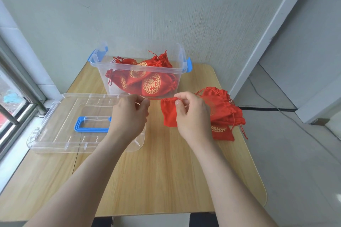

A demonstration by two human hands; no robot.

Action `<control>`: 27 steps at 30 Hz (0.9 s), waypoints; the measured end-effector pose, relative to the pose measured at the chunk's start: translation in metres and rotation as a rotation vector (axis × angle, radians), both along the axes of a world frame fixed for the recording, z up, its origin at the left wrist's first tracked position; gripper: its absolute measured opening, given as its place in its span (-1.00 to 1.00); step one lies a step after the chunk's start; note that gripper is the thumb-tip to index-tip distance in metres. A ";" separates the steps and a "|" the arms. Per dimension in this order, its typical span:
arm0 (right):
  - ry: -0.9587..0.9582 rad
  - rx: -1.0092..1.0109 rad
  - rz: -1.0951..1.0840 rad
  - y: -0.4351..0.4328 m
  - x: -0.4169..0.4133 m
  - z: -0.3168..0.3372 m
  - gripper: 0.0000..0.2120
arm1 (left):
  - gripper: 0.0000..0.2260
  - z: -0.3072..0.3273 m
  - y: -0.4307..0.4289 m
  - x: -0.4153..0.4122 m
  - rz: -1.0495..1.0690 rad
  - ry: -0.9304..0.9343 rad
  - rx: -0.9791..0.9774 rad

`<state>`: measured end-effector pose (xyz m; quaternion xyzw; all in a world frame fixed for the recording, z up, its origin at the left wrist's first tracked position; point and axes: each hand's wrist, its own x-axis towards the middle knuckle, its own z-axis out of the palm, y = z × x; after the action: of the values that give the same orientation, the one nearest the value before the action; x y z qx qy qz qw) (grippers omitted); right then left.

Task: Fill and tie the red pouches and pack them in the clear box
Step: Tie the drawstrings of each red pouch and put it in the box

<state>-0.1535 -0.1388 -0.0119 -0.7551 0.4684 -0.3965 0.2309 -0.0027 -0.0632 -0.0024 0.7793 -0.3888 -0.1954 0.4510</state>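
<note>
The red pouch [168, 114] I am working on hangs just above the table, in front of the clear box and between my two hands. My right hand [191, 116] pinches its gathered mouth between thumb and fingers. My left hand [129, 116] is curled round the drawstring [156, 99], which runs taut and nearly level from the mouth to that hand. I judge this to be the cinching step. I cannot tell whether the pouch has been filled; it looks fairly flat.

To do it well, I would keep the right pinch close to the neck so the cloth gathers evenly. I would draw the cord straight sideways rather than upward, then knot it snug against the gather.

The clear box [114, 89] stands open behind the pouch, already holding several tied pouches. Flat, untied pouches [221, 108] lie heaped just beside my right hand. The box lid [60, 116] rests on the wooden table [166, 171] to my left.
</note>
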 end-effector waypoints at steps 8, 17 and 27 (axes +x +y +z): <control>0.019 -0.003 -0.017 -0.003 -0.001 -0.004 -0.86 | -0.71 0.000 0.000 0.004 0.055 -0.027 0.023; 0.024 0.228 -0.010 -0.004 -0.008 0.001 -0.84 | -0.93 0.006 0.004 0.006 0.193 0.088 -0.225; -0.887 1.003 -0.025 -0.005 -0.011 0.023 -0.89 | -0.84 0.012 0.000 0.002 0.229 0.718 -0.446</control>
<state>-0.1641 -0.1436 0.0115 -0.3161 0.4655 -0.4063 0.7199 -0.0004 -0.0636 0.0096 0.5836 -0.1511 -0.3139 0.7335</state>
